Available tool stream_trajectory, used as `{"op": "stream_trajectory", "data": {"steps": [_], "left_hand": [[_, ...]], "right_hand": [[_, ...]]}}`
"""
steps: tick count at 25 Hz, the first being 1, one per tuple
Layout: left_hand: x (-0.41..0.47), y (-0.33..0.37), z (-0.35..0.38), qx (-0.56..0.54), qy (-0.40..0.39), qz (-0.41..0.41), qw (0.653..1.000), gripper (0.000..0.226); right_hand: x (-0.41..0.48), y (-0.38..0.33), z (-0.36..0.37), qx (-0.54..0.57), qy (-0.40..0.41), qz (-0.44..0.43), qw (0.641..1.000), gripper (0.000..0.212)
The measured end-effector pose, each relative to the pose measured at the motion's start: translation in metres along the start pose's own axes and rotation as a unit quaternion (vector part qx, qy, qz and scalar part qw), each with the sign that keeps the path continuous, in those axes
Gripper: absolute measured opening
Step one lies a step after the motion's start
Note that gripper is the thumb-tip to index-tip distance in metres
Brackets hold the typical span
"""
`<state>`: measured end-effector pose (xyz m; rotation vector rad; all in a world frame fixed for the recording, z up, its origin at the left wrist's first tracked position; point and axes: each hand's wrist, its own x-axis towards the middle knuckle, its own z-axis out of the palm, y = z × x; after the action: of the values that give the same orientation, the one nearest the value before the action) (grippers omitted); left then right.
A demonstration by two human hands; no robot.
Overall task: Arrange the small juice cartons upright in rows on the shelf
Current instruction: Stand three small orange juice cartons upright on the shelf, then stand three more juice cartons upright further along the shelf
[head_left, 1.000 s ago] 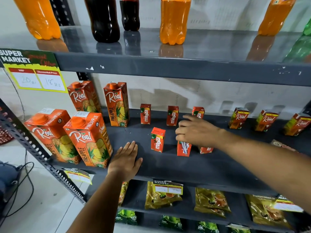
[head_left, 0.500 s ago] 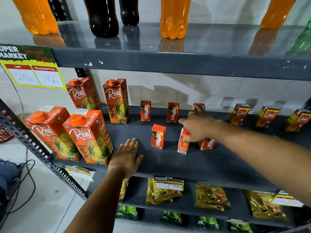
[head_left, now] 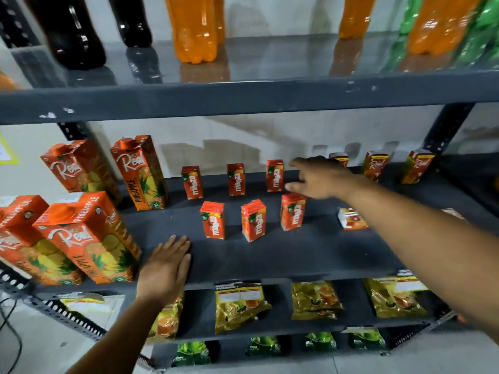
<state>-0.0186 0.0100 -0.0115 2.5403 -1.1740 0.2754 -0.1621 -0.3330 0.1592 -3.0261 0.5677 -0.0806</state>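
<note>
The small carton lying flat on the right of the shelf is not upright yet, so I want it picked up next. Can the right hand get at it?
Probably yes. The flat carton lies alone on bare shelf, just beside the right forearm. The right hand is open and empty above the back row, so it would only need to draw back.

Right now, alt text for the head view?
Six small Maaza cartons stand upright in two rows of three on the grey middle shelf; a seventh carton lies flat to their right. The right hand hovers open above them; the left hand rests flat on the shelf edge.
</note>
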Motion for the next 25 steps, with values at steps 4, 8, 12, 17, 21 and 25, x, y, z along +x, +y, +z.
{"op": "stream_trajectory", "data": {"steps": [4, 8, 12, 17, 21, 25], "left_hand": [[-0.029, 0.106, 0.035, -0.080, 0.056, 0.180, 0.979, 0.045], [0.005, 0.253, 0.081, -0.075, 0.006, 0.239, 0.968, 0.048], [0.061, 0.318, 0.100, -0.010, -0.103, 0.098, 0.990, 0.061], [0.068, 0.320, 0.110, 0.025, -0.165, 0.063, 0.984, 0.071], [0.072, 0.315, 0.104, 0.044, -0.189, 0.081, 0.978, 0.074], [0.069, 0.310, 0.106, 0.036, -0.178, 0.092, 0.979, 0.076]], "right_hand": [[-0.042, 0.119, 0.006, 0.005, -0.141, 0.032, 0.989, 0.059], [-0.063, 0.181, 0.031, -0.036, -0.174, 0.053, 0.983, 0.073], [-0.067, 0.202, 0.060, -0.026, -0.156, -0.009, 0.987, 0.049], [-0.064, 0.205, 0.073, -0.075, -0.142, -0.035, 0.986, 0.047], [-0.058, 0.203, 0.047, -0.059, -0.107, -0.085, 0.989, 0.024], [-0.042, 0.194, 0.019, -0.146, -0.040, -0.208, 0.966, 0.053]]}}
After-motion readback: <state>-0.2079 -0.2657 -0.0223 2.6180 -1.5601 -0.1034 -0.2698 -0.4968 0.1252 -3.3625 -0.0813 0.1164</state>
